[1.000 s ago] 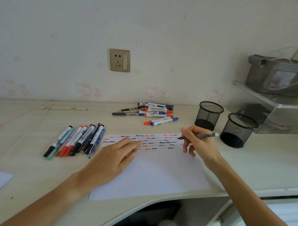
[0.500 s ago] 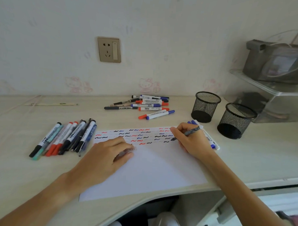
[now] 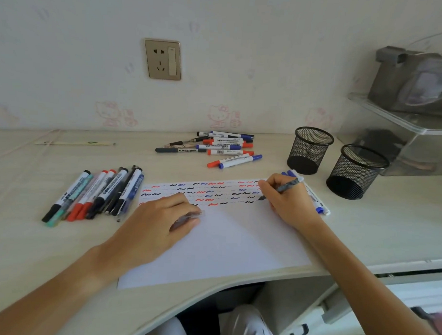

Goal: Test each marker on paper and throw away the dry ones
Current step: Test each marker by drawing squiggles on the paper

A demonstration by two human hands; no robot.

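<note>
Right hand pinches dark pen, tip on paper near its far right corner, at end of squiggle rows. Left hand rests on paper's left part, fingers curled over clear cap. Markers grouped near desk's left side; more near back edge; two mesh cups at right.

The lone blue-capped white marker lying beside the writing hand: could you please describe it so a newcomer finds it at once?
Start at the two black mesh pen cups on the pale desk's right side. Just in front of them, along the white paper's right edge, lies the blue-capped white marker, partly hidden behind the right hand. Unlike the piled markers, it lies alone.
</note>
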